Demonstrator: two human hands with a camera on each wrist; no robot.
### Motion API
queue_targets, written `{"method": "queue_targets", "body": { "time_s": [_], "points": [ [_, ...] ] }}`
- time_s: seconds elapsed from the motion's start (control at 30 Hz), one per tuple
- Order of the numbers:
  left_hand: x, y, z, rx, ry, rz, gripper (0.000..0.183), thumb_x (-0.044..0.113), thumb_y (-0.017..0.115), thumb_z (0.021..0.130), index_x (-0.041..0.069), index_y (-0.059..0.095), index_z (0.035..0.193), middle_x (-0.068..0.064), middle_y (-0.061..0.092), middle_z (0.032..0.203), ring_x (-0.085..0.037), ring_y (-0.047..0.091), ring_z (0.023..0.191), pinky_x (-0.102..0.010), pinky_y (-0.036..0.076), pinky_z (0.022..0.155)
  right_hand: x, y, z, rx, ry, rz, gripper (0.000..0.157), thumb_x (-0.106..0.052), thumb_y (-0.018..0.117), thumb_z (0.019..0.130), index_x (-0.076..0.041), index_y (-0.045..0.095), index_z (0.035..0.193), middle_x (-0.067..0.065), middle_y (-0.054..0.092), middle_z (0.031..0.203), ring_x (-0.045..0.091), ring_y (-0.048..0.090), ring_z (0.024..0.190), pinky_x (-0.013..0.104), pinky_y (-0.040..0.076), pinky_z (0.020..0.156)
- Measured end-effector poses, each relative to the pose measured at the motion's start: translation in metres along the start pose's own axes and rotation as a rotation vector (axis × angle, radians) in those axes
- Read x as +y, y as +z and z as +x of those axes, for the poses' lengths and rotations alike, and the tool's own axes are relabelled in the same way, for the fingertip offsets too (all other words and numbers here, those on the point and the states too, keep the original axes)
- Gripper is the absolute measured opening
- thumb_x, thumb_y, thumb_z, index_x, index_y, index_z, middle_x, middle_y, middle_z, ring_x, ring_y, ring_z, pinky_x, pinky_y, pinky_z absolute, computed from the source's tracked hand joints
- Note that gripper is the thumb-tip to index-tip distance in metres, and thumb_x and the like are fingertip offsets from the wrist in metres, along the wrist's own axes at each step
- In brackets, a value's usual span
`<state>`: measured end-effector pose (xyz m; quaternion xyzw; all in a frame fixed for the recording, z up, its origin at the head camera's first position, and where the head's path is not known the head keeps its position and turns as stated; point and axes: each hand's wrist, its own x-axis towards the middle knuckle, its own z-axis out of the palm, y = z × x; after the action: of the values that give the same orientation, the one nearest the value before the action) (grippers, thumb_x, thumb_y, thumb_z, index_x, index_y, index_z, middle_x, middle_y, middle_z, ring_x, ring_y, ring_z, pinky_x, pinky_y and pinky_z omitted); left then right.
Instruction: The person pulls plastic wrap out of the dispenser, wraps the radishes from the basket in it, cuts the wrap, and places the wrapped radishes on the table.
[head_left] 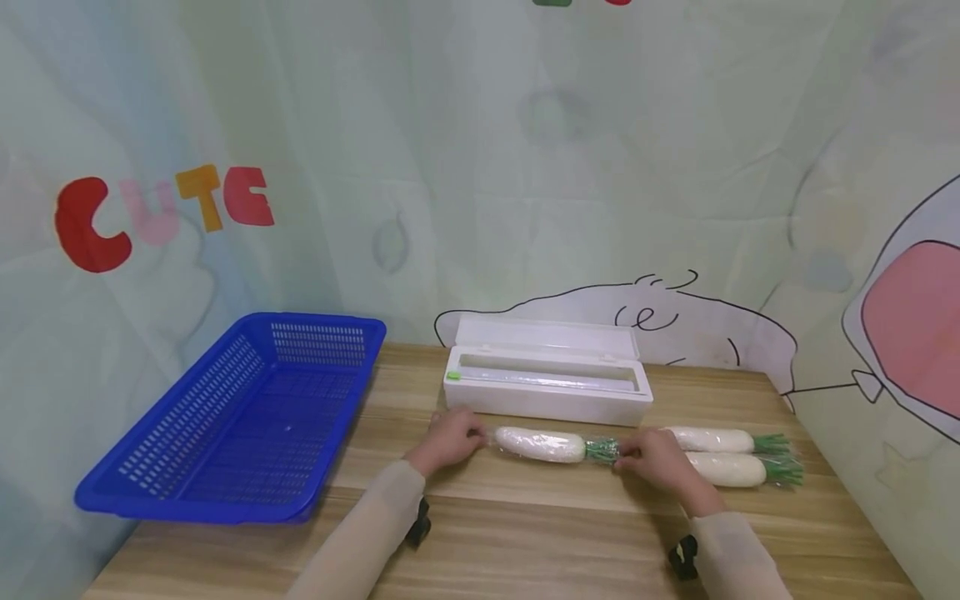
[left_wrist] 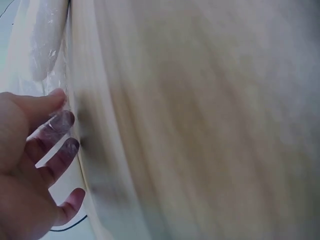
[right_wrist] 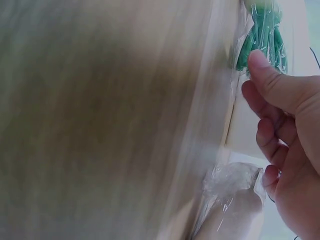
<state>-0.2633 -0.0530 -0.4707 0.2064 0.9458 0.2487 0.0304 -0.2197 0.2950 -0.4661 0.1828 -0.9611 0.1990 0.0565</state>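
Observation:
A white radish (head_left: pixel 540 445) with green stems (head_left: pixel 600 451) lies in clear plastic wrap, in the middle of the head view. My left hand (head_left: pixel 450 439) pinches the loose wrap at its plain end; in the left wrist view, film (left_wrist: pixel 52 125) covers some of the fingertips. At the stem end, my right hand (head_left: pixel 660 460) has thumb and forefinger on the twisted wrap, just past the green stems (right_wrist: pixel 262 40). Two more wrapped radishes, a rear one (head_left: pixel 716 439) and a front one (head_left: pixel 727 471), lie beyond the right hand, their left ends partly hidden by it.
Behind the radish stands a white wrap dispenser box (head_left: pixel 547 404), lid (head_left: pixel 547 337) raised, with a roll of film (head_left: pixel 547 380) inside. A blue plastic basket (head_left: pixel 348 417) occupies the left of the wooden table (head_left: pixel 525 542). A printed curtain (head_left: pixel 480 208) hangs behind.

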Motion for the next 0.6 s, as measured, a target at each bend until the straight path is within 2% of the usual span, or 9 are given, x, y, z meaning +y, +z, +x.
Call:
{"method": "queue_targets", "body": {
  "time_s": [0.1,0.23,0.4,0.53,0.6],
  "points": [
    [-0.003,0.0,-0.004,0.025,0.029,-0.01,0.006,0.015,0.069,0.085,0.016,0.072,0.079,0.004,0.063,0.082,-0.017,0.054,0.085,-0.047,0.034,0.085,0.0,0.0,-0.003,0.007,0.004,0.06,0.011,-0.018,0.079,0.075,-0.018,0.07,0.069,-0.01,0.063,0.068,0.005,0.047,0.064,0.028,0.042,0.061],
    [-0.007,-0.003,-0.016,0.072,0.058,-0.036,0.006,0.016,0.07,0.085,0.015,0.073,0.08,0.003,0.058,0.086,-0.018,0.05,0.087,-0.044,0.035,0.083,-0.005,-0.005,-0.009,0.026,-0.006,0.139,0.011,-0.015,0.078,0.077,-0.016,0.069,0.07,-0.009,0.063,0.07,0.004,0.049,0.066,0.027,0.044,0.062],
    [-0.004,-0.016,-0.033,0.138,0.062,-0.06,0.007,0.022,0.073,0.085,0.016,0.076,0.083,0.005,0.047,0.086,-0.015,0.041,0.085,-0.037,0.031,0.079,-0.018,-0.018,-0.019,0.082,-0.018,0.213,0.01,-0.014,0.077,0.078,-0.016,0.07,0.072,-0.006,0.065,0.08,0.006,0.054,0.076,0.028,0.046,0.067],
    [0.002,-0.029,-0.045,0.213,0.092,-0.045,0.006,0.022,0.075,0.083,0.016,0.076,0.082,0.007,0.052,0.079,-0.013,0.044,0.081,-0.038,0.028,0.078,-0.025,-0.025,-0.025,0.117,0.005,0.297,0.006,-0.016,0.078,0.078,-0.017,0.072,0.076,0.002,0.069,0.093,0.008,0.057,0.086,0.029,0.047,0.071],
    [0.006,-0.034,-0.05,0.226,0.082,-0.043,0.006,0.022,0.074,0.083,0.017,0.076,0.082,0.01,0.055,0.075,-0.012,0.046,0.079,-0.039,0.028,0.079,-0.028,-0.027,-0.028,0.117,0.019,0.354,0.005,-0.017,0.077,0.078,-0.015,0.073,0.079,0.006,0.069,0.099,0.006,0.057,0.09,0.027,0.046,0.07]
  ]
}}
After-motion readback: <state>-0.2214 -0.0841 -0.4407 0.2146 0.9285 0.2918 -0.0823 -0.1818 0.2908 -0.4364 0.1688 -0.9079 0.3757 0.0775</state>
